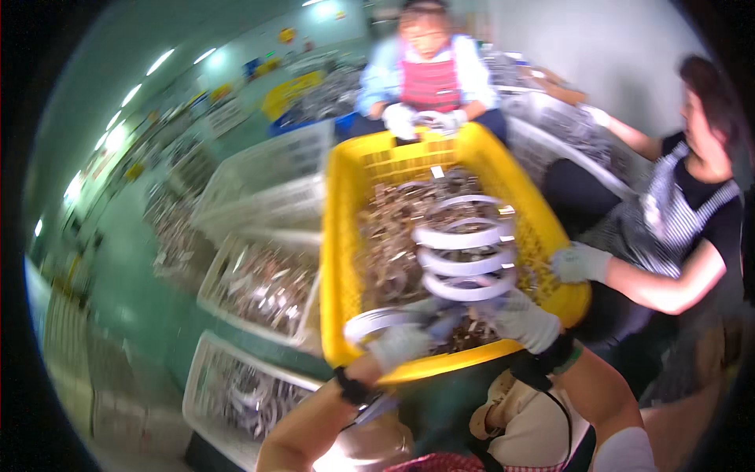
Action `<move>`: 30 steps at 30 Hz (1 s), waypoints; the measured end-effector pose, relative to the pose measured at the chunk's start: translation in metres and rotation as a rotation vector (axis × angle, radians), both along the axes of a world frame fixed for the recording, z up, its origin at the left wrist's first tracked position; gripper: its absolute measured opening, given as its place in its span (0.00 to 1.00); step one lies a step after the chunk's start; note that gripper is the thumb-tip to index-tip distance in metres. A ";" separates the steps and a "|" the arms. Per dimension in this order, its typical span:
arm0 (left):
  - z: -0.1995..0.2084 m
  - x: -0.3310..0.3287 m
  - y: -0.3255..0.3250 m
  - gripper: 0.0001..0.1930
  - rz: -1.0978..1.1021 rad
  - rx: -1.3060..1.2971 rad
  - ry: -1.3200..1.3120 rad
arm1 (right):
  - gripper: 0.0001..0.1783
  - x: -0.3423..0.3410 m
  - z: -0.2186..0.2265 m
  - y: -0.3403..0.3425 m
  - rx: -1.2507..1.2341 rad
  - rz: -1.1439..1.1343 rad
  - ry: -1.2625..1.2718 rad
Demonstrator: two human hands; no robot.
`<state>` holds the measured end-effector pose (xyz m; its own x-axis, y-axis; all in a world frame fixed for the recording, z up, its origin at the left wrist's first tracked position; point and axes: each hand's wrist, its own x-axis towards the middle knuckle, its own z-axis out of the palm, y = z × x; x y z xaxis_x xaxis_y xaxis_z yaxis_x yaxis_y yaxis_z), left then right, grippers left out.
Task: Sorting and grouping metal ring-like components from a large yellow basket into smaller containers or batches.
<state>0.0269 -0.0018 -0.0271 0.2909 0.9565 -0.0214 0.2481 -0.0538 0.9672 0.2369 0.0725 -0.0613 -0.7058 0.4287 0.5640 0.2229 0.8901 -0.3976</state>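
Note:
A large yellow plastic basket (340,259) stands in front of me, filled with brown and silvery metal scraps (389,236). My left hand (401,346), in a white glove, is closed at the near left corner of the basket around a single pale metal ring (373,321). My right hand (528,321), gloved too, closes on the near end of a row of pale metal rings (464,263) that stretches over the scraps. Between both hands lies a greyish piece (444,318), too blurred to name. Motion smears the fingers of both hands.
Across the basket sits a co-worker (429,75) with gloved hands at its far rim. Another co-worker (684,204) on the right rests a gloved hand on its side. White crates (208,295) of metal parts stand on the left; another white crate (535,141) is behind at right.

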 end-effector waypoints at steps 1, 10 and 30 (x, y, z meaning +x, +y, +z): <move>0.015 0.006 -0.009 0.13 -0.077 0.012 -0.129 | 0.29 -0.007 -0.003 -0.007 -0.064 -0.019 -0.036; 0.024 -0.026 0.009 0.06 0.111 0.150 -0.647 | 0.32 -0.022 0.033 -0.002 -1.281 0.240 0.471; -0.106 -0.256 -0.399 0.02 1.658 -0.530 -0.615 | 0.32 -0.009 0.027 0.010 -1.391 0.043 0.283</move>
<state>-0.2290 -0.4010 -0.1332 -0.7448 0.1644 -0.6467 -0.6289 0.1507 0.7627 0.2281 0.0826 -0.0342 -0.6681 0.7243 -0.1707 -0.0276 -0.2533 -0.9670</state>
